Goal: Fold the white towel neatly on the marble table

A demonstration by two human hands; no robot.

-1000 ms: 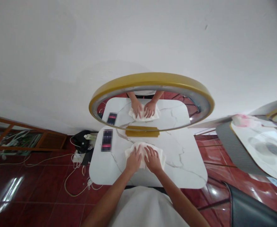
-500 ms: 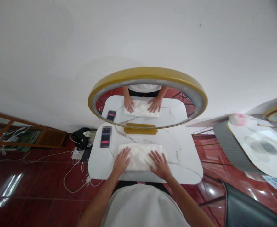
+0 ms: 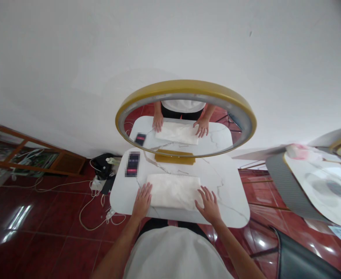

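A folded white cloth (image 3: 174,191), like a small towel, lies flat on the white marbled table (image 3: 228,193). My left hand (image 3: 143,198) rests at the cloth's left edge, fingers stretched forward and holding nothing. At the opposite end, my right hand (image 3: 209,203) is open with its fingers spread, the thumb side by the cloth's right edge. Whether the fingertips touch the cloth or only the tabletop is hard to tell. Both hands and the cloth are reflected in the oval gold-framed mirror (image 3: 185,128) above the table.
A phone (image 3: 132,164), blurred out, lies at the table's left. Cables and a power strip (image 3: 110,214) are on the red tiled floor, beside a black bag (image 3: 102,166). To the right stand a second table (image 3: 318,182) and a black chair (image 3: 301,252).
Both hands have slid outward off the top of the cloth, the left one to its left edge and the right one to its right edge. The cloth stays folded and flat.
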